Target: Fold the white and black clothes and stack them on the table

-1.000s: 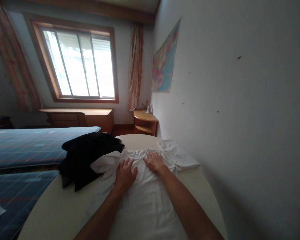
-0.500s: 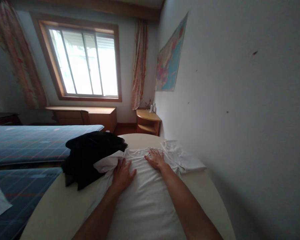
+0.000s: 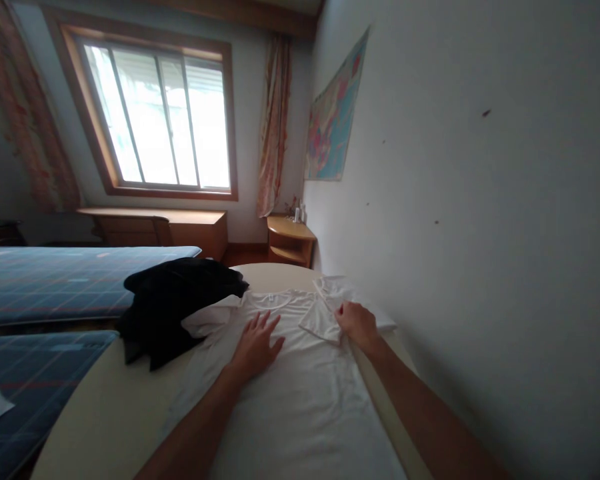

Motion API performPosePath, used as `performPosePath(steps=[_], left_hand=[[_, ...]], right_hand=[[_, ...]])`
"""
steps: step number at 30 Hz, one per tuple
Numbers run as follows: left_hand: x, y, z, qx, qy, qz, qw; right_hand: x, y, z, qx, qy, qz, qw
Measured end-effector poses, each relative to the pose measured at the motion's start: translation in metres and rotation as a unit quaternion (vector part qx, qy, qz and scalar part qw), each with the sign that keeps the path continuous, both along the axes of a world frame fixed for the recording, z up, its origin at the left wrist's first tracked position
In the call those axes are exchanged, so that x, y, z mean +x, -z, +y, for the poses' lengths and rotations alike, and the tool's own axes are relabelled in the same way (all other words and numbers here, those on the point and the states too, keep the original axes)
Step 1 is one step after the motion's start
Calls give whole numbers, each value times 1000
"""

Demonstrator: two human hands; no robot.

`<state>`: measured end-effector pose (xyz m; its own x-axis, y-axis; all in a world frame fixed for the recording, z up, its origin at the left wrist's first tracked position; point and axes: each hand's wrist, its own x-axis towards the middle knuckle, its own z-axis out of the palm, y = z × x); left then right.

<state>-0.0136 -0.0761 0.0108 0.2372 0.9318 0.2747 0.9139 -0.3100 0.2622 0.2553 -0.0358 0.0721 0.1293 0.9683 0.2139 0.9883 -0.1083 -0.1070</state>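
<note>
A white T-shirt (image 3: 300, 393) lies spread over a round cream table (image 3: 95, 407), its neckline at the far side. Over its upper chest is my left hand (image 3: 257, 347), fingers spread and holding nothing. My right hand (image 3: 359, 325) is closed at the shirt's right side, pinching the fabric by the right sleeve. Part of that sleeve (image 3: 323, 321) is folded inward over the chest, and more white cloth lies rumpled beyond the hand. The left sleeve (image 3: 210, 317) rests against a heap of black clothing (image 3: 177, 303).
Blue plaid mattresses (image 3: 80, 283) stand left of the table. A white wall (image 3: 455, 267) runs close along the right, with a map (image 3: 336, 117) on it. Beyond are a wooden desk (image 3: 195, 227), a corner shelf (image 3: 291, 230) and a window (image 3: 163, 120).
My right hand has moved from flat near the collar to the right side and closed on the sleeve, which now folds inward. My left hand has shifted slightly right across the chest.
</note>
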Motion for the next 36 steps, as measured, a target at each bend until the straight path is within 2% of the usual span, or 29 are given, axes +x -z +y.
performPosePath(steps=[2,5,11,16,21,28,36], left_hand=[[6,1,-6,-26,46,4,999],[8,3,-12,-53,73,19,996],[7,4,-10,-58,69,32,995],[7,4,-10,-53,67,27,996],[7,3,-9,-65,66,31,995],[8,5,-8,-55,62,31,996],[9,6,-7,-46,61,14,997]], right_hand=[[13,1,-11,-28,11,-10,1000],[21,11,-24,-59,13,0,998],[19,27,-35,-18,3,37,999],[12,21,-34,13,20,58,998],[5,25,-30,-24,26,41,999],[0,30,-23,2,45,90,995],[-26,17,-22,37,-17,184,982]])
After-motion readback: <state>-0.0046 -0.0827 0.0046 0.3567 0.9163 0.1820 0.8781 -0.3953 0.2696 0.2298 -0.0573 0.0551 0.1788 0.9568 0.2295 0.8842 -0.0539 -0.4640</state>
